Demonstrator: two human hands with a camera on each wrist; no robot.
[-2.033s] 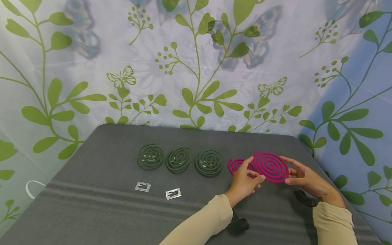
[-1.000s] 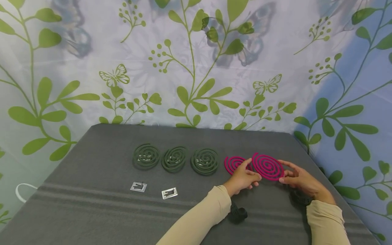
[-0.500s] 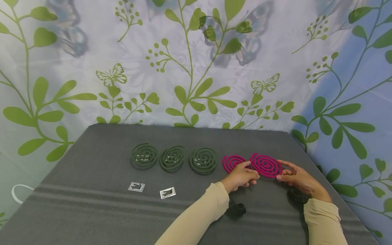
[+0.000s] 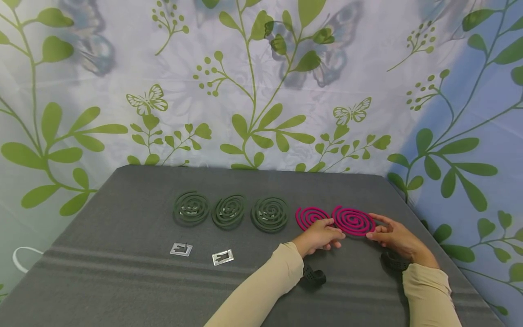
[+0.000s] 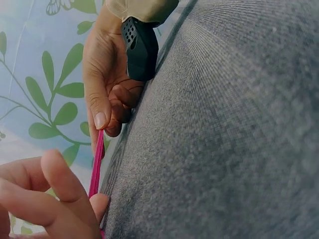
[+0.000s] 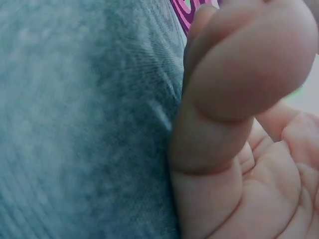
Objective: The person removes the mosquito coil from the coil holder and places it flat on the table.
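Observation:
In the head view, a pink mosquito coil lies nearly level, close over the grey table. My right hand pinches its right edge, thumb on top in the left wrist view. My left hand grips around the coil's near left side; a fingertip shows just under the pink edge in the left wrist view. Another pink coil lies to the left, partly hidden behind the left hand. In the right wrist view, curled fingers fill the foreground, with a bit of pink coil at the top.
Three dark green mosquito coils lie in a row to the left, with silver metal showing through them. Two flat metal coil stands lie nearer the front. A leaf-patterned curtain hangs behind the grey-covered table.
Both hands have lowered the pink coil from a tilted pose to almost flat near the table. The view has shifted slightly right; the green coils and metal stands stay in place.

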